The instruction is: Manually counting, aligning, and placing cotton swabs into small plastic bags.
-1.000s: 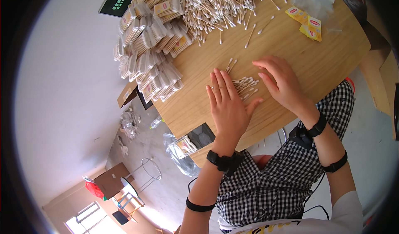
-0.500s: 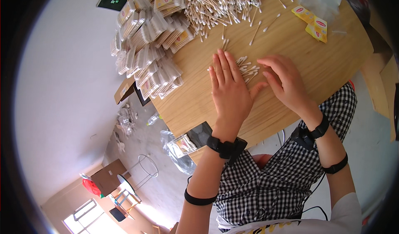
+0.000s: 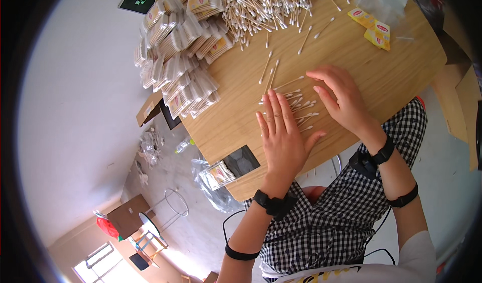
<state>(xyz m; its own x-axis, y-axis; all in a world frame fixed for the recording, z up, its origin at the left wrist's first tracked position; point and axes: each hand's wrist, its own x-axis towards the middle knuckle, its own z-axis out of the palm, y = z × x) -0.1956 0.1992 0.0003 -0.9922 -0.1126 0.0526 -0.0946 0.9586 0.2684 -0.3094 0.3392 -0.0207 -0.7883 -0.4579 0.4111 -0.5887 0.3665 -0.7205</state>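
Head view looks down on a round wooden table [image 3: 241,127], and both hands are flat at work in the middle of it. The left hand [image 3: 283,135] lies palm down, fingers straight and together, pressing on the table with its fingertips touching a small cluster of cotton swabs [image 3: 300,106]. The right hand [image 3: 341,99] sits at 2 o'clock from the left one, fingers spread and slightly curled, resting just beside that same cluster; neither hand grips anything, both are open. The cluster lies between the two hands. Up at 12 o'clock a big loose heap of swabs [image 3: 266,4] spreads over the table's far side. At 10 o'clock, stacks of packed swab bags [image 3: 181,47] crowd the table edge. At 1 o'clock, yellow packets [image 3: 371,27] lie well apart from the hands.
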